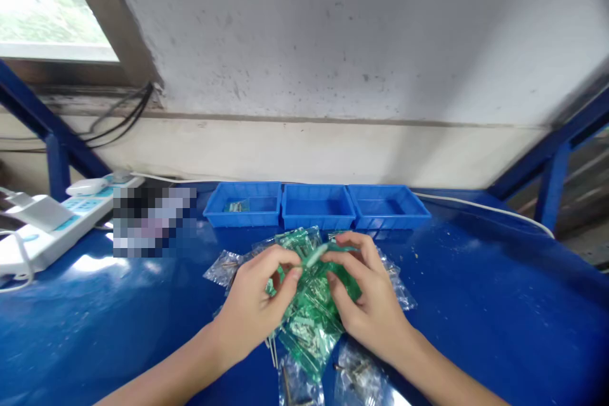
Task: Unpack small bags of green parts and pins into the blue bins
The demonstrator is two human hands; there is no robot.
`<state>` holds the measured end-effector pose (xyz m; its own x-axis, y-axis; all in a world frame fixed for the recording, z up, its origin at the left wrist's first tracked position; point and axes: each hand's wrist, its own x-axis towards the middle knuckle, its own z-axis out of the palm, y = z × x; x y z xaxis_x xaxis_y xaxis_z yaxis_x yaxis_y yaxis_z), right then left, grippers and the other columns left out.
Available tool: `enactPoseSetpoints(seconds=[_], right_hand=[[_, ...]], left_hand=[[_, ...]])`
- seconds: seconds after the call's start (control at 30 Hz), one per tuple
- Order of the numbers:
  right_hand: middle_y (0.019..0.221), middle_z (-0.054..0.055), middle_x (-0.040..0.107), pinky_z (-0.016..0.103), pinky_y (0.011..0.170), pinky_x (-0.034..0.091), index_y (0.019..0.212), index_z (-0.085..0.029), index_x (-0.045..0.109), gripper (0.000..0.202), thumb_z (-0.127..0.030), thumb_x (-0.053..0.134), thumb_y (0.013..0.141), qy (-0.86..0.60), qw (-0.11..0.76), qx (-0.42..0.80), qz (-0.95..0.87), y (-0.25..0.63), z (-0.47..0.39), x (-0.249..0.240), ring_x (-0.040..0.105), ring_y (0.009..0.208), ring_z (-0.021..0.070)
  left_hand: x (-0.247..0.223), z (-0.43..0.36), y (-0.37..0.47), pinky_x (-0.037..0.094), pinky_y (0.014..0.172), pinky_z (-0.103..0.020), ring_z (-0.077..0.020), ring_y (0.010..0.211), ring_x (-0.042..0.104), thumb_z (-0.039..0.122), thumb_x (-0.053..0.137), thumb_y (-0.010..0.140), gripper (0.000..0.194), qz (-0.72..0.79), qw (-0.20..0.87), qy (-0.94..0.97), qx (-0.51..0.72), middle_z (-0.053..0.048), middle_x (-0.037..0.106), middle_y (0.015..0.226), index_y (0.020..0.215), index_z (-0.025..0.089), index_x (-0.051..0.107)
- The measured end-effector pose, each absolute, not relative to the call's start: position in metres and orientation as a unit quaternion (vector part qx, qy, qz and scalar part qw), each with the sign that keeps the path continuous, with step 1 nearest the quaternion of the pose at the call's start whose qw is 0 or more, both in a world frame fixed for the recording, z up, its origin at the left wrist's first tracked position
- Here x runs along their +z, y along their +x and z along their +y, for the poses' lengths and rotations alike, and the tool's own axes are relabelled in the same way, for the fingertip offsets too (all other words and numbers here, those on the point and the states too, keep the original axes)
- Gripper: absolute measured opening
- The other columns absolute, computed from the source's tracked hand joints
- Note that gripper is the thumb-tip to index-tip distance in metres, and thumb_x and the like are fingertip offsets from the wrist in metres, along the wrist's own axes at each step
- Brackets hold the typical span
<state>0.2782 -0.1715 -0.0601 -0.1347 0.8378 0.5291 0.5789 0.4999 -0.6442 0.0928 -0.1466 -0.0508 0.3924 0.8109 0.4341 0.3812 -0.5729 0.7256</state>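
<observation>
In the middle of the head view, both hands are raised over a loose pile of small plastic bags. My left hand point(261, 288) is closed, its thumb and index finger pinching one end of a small green plastic bag point(314, 256). My right hand point(368, 285) has its fingers bent around the other end of that bag, with the thumb a little apart below. What the bag contains is too blurred to tell. Beneath the hands lie green bags point(309, 330) with small metallic-looking parts inside. Clear bags point(359, 371) with small hardware surround them.
Three blue trays point(318, 208) stand in a row behind the pile; the left one holds a small green packet point(236, 206). On the left of the blue table point(476, 304) lie a white power strip point(71, 222) with plugs and a pixelated object point(152, 222). A white cable point(485, 206) runs along the back.
</observation>
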Motion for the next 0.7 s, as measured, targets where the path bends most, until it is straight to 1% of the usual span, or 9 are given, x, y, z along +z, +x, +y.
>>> enactPoseSetpoints(seconds=[0.07,0.13,0.2,0.27,0.37,0.47,0.53,0.6,0.7], right_hand=[[0.09,0.007,0.054,0.035,0.073,0.048,0.087,-0.019,0.06,0.011,-0.021,0.05,0.085,-0.476,0.446,0.198,-0.731,0.278,-0.173,-0.055,0.056,0.085,0.0193],[0.074,0.002,0.053,0.031,0.062,0.046,0.081,-0.02,0.06,0.018,-0.028,0.046,0.089,-0.459,0.459,0.249,-0.719,0.279,-0.175,-0.053,0.054,0.07,0.0162],[0.067,0.0,0.054,0.028,0.057,0.044,0.082,-0.02,0.061,0.021,-0.03,0.044,0.09,-0.451,0.482,0.275,-0.699,0.278,-0.177,-0.053,0.052,0.062,0.0144],[0.065,-0.001,0.056,0.027,0.054,0.043,0.087,-0.021,0.063,0.016,-0.027,0.049,0.088,-0.46,0.5,0.264,-0.685,0.277,-0.178,-0.054,0.052,0.058,0.0133],[0.061,-0.002,0.056,0.025,0.05,0.042,0.093,-0.021,0.067,0.014,-0.02,0.057,0.084,-0.461,0.511,0.201,-0.696,0.275,-0.177,-0.057,0.051,0.055,0.0119],[0.061,-0.002,0.058,0.025,0.048,0.042,0.106,-0.023,0.066,0.027,-0.013,0.057,0.083,-0.421,0.508,0.179,-0.73,0.276,-0.177,-0.058,0.05,0.051,0.0103],[0.06,-0.002,0.056,0.025,0.046,0.039,0.114,-0.023,0.062,0.035,-0.009,0.054,0.083,-0.395,0.498,0.157,-0.755,0.276,-0.179,-0.057,0.047,0.049,0.0104],[0.061,-0.001,0.052,0.026,0.045,0.037,0.118,-0.023,0.06,0.041,-0.005,0.048,0.083,-0.381,0.482,0.132,-0.778,0.276,-0.181,-0.057,0.045,0.051,0.0117],[0.078,0.004,0.052,0.028,0.053,0.043,0.122,-0.024,0.057,0.049,-0.001,0.039,0.083,-0.377,0.446,0.152,-0.797,0.275,-0.181,-0.058,0.049,0.065,0.0136]], left_hand=[[-0.054,-0.146,0.091,0.044,0.066,-0.026,-0.0124,0.074,0.053,0.005,0.05,0.084,0.018,0.31,0.171,0.836,0.419,-0.001,0.059,0.083,0.092,0.02,0.056],[-0.057,-0.146,0.089,0.043,0.072,-0.029,-0.0148,0.081,0.052,0.001,0.051,0.082,0.024,0.271,0.12,0.862,0.412,-0.003,0.059,0.09,0.095,0.02,0.058],[-0.058,-0.147,0.088,0.042,0.072,-0.03,-0.0158,0.083,0.05,0.0,0.051,0.081,0.025,0.267,0.101,0.872,0.398,-0.004,0.056,0.093,0.094,0.021,0.059],[-0.058,-0.149,0.088,0.041,0.07,-0.03,-0.0163,0.082,0.048,0.001,0.049,0.082,0.025,0.29,0.099,0.87,0.387,-0.005,0.053,0.093,0.093,0.021,0.06],[-0.051,-0.153,0.088,0.039,0.071,-0.033,-0.0177,0.081,0.046,0.009,0.05,0.084,0.021,0.333,0.134,0.861,0.359,-0.005,0.051,0.09,0.099,0.021,0.059],[-0.043,-0.155,0.087,0.039,0.072,-0.035,-0.0181,0.078,0.046,0.026,0.049,0.088,0.014,0.334,0.241,0.854,0.319,-0.004,0.053,0.083,0.095,0.018,0.057],[-0.041,-0.155,0.088,0.04,0.069,-0.033,-0.0166,0.072,0.048,0.034,0.036,0.094,0.027,0.345,0.328,0.819,0.319,-0.002,0.052,0.075,0.083,0.018,0.055],[-0.042,-0.154,0.089,0.041,0.061,-0.029,-0.0149,0.067,0.049,0.036,0.027,0.096,0.036,0.383,0.39,0.767,0.335,-0.001,0.051,0.071,0.078,0.019,0.053],[-0.048,-0.152,0.091,0.041,0.055,-0.026,-0.013,0.061,0.049,0.032,0.039,0.094,0.024,0.43,0.36,0.742,0.368,0.0,0.053,0.068,0.083,0.019,0.056]])
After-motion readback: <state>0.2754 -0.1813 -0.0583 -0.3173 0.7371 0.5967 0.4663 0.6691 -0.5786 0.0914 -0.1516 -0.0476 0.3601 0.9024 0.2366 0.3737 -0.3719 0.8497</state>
